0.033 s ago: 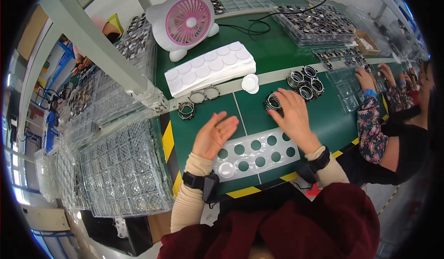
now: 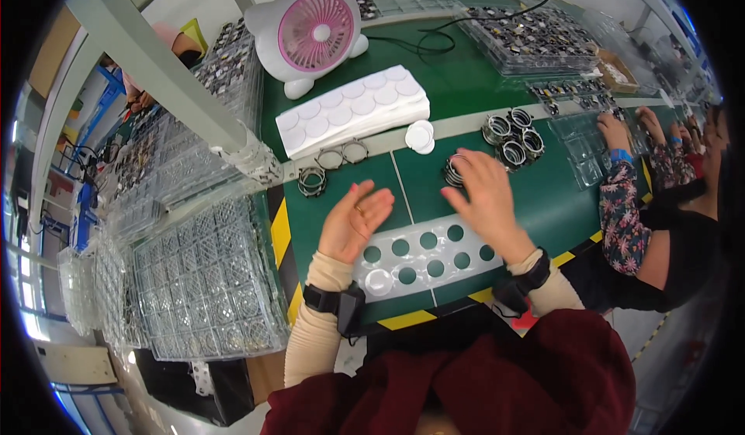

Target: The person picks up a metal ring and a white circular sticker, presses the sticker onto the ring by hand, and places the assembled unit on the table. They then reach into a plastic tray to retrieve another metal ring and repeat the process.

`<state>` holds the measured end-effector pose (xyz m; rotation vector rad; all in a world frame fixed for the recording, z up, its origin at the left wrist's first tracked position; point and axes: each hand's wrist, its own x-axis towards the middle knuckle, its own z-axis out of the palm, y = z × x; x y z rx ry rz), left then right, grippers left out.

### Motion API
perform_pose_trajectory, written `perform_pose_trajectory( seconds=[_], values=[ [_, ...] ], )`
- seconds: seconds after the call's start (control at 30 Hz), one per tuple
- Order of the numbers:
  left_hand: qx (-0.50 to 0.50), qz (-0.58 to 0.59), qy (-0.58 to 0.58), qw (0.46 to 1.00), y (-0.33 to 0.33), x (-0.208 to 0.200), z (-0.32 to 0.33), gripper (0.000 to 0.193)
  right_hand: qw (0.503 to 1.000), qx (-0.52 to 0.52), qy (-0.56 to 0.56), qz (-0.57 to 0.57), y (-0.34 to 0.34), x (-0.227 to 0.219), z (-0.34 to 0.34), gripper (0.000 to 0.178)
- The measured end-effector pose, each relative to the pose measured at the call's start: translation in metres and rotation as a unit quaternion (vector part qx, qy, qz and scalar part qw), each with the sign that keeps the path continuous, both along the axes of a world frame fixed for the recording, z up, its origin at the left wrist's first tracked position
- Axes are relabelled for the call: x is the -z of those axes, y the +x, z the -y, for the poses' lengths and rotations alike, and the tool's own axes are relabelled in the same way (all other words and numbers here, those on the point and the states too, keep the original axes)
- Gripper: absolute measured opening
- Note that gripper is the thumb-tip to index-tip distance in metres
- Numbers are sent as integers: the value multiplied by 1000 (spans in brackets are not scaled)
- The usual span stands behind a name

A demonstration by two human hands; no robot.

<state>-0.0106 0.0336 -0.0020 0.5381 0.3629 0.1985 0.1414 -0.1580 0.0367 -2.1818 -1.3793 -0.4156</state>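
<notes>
My left hand [image 2: 355, 225] is open and empty, its palm turned inward and fingers stretched out above the green bench. My right hand [image 2: 487, 202] has its thumb and fingers apart beside a small stack of dark-and-silver rings [image 2: 452, 174], partly covered by its fingertips; whether they touch is unclear. Below both hands lies a pale sheet [image 2: 417, 284] with two rows of round holes, and one round disc [image 2: 379, 282] sits at its lower left. Several more ring stacks [image 2: 513, 153] stand to the right. At left are another ring stack [image 2: 312, 180] and two single rings [image 2: 342, 155].
Behind the hands are a pile of white sheets with round labels [image 2: 353, 117], loose white discs [image 2: 420, 137] and a white-and-pink fan [image 2: 314, 35]. Clear plastic trays [image 2: 209, 280] stand left beside a metal post [image 2: 155, 62]. A co-worker's hand [image 2: 613, 134] is at right.
My right hand has shifted slightly left, covering a bit more of the ring stack. My left hand has barely moved and stays open.
</notes>
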Motion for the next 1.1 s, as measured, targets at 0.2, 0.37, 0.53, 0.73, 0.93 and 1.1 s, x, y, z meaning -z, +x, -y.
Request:
perform_pose_trajectory(
  seconds=[0.2,0.37,0.53,0.73,0.93,1.1],
  values=[
    [-106,-130,461,871,-27,-13,-1,31,988,-144,-48,-43,-67,34,-11,58],
    [-139,-169,819,531,-62,-5,20,29,987,-152,-33,-51,-68,38,-9,61],
    [-83,-149,818,549,-77,-3,34,30,970,-241,-28,-21,-81,29,-10,60],
    [78,-244,386,886,-74,-22,48,26,957,-289,21,4,-88,28,-11,52],
    [154,-297,500,799,-69,-39,32,27,924,-371,70,-64,-83,30,0,31],
    [18,-236,769,593,-41,-71,-1,25,829,-318,58,-456,-84,40,2,14]
  ],
)
